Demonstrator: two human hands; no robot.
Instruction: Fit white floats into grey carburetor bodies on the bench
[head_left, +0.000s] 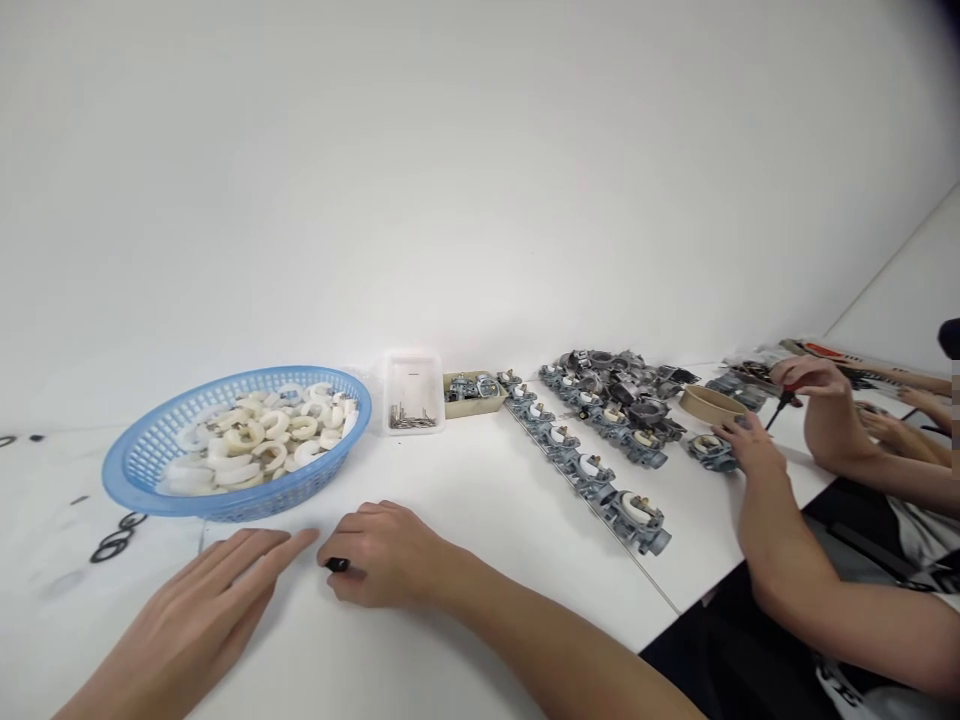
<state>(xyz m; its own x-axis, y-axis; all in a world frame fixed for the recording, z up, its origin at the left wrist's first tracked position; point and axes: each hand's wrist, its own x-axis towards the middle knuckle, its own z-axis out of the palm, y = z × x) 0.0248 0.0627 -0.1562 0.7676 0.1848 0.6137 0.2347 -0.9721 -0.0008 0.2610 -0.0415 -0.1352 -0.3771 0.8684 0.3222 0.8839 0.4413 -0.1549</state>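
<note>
My left hand [214,595] lies flat on the white table with its fingers stretched out together, holding nothing. Just right of it, my right hand [382,555] is curled with its knuckles up. A small black object [337,565] pokes out between thumb and fingers; the rest of it is hidden in the palm. Beyond both hands stands a blue plastic basket [247,500] heaped with white and yellowed C-shaped plastic floats [274,430]. To the right, carburetor bodies [637,515] with white floats fitted form a slanting row.
Behind are a clear tray [414,375] of small metal pins and a cardboard box [474,405] with carburetors. A pile of carburetor parts [622,375] sits by the wall. At right, a co-worker's hands hold a carburetor [711,452] and a screwdriver [784,400]. Black rings [111,548] lie left.
</note>
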